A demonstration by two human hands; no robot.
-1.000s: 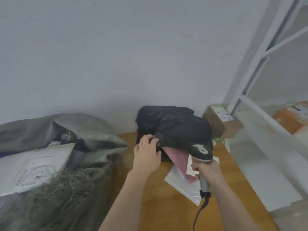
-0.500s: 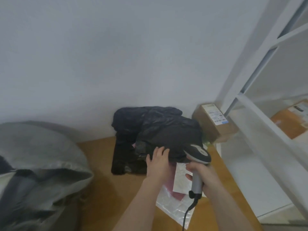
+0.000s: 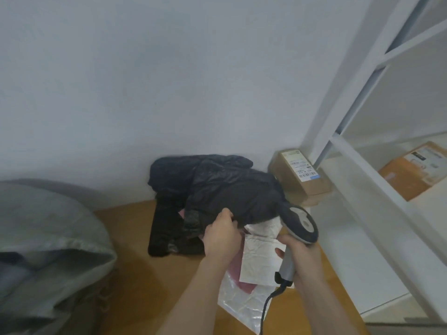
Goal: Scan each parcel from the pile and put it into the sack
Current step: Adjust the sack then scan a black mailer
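the left hand [image 3: 221,238] gripped the near edge of the black parcel [image 3: 232,189], which lay on the pile just beyond its fingers. the right hand [image 3: 300,258] clasped the scanner [image 3: 298,228], right of it; the sack [image 3: 55,238] sat well left.

Black plastic parcel [image 3: 232,189]: crumpled, topmost on pile at the wall. Clear pouch [image 3: 244,303] with white label beneath. Grey sack [image 3: 48,238]: far left.

plain pale grey wall [image 3: 169,81] behind | warm brown wooden counter [image 3: 135,281] against it | white metal shelving frame [image 3: 358,97] at right, white shelf boards [image 3: 377,213] | soft, even, dim light
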